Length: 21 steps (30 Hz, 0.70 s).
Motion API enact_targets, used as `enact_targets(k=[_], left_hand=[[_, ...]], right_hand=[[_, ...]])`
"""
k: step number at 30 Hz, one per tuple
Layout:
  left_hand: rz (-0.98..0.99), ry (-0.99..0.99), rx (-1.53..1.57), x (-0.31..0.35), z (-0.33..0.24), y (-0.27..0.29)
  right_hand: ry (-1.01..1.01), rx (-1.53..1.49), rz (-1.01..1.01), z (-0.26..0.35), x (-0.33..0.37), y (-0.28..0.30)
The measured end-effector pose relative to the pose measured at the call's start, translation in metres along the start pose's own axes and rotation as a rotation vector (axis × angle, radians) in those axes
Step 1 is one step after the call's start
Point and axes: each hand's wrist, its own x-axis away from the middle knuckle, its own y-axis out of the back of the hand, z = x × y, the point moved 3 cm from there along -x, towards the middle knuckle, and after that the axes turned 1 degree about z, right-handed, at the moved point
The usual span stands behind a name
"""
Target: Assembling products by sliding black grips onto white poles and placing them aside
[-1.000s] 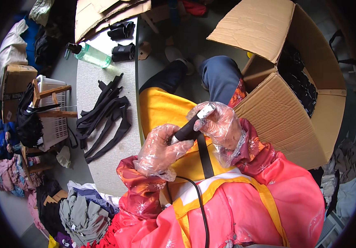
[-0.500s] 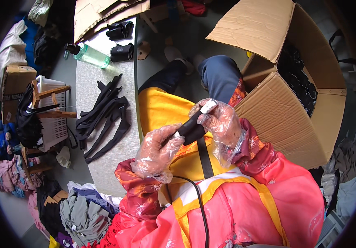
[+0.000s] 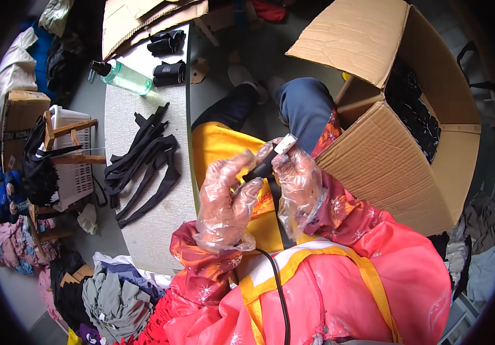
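My right hand (image 3: 298,175), in a clear plastic glove, is closed on a short black fabric strip (image 3: 262,168). A small white tag (image 3: 285,144) sticks out at the strip's upper end, by my right fingertips. My left hand (image 3: 224,201), gloved the same way, is beside the strip's lower-left end with thumb and fingers apart. Whether its fingertips touch the cloth is hard to tell. Both hands are above the yellow apron (image 3: 224,146) on my lap. Long black fabric straps (image 3: 144,161) lie loosely piled on the table (image 3: 149,241) to my left.
Two black rolled bundles (image 3: 169,73) and a green spray bottle (image 3: 126,79) are on the table's far part. A large open carton (image 3: 391,167) holding black patterned cloth stands at right. A white basket (image 3: 75,172) and piled clothes (image 3: 115,299) are at left.
My left hand has loosened from the black strip, its fingers spreading and turning upward. The right hand has shifted slightly left, still holding the strip, which now tilts more steeply.
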Motion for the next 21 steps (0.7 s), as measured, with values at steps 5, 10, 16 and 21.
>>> enact_targets(k=[5,10,16,21], left_hand=[[-0.054,0.158,0.157,0.009,-0.005,-0.008],[0.054,0.294,0.365,0.013,-0.01,-0.01],[0.109,0.082,0.117,0.01,-0.012,-0.005],[0.049,0.109,0.091,0.014,-0.003,-0.008]], right_hand=[[0.14,0.025,-0.31,-0.006,0.01,-0.014],[0.126,-0.048,-0.185,0.018,0.007,-0.014],[0.062,0.16,0.004,0.036,0.0,-0.017],[0.047,0.1,-0.041,0.029,0.002,-0.017]])
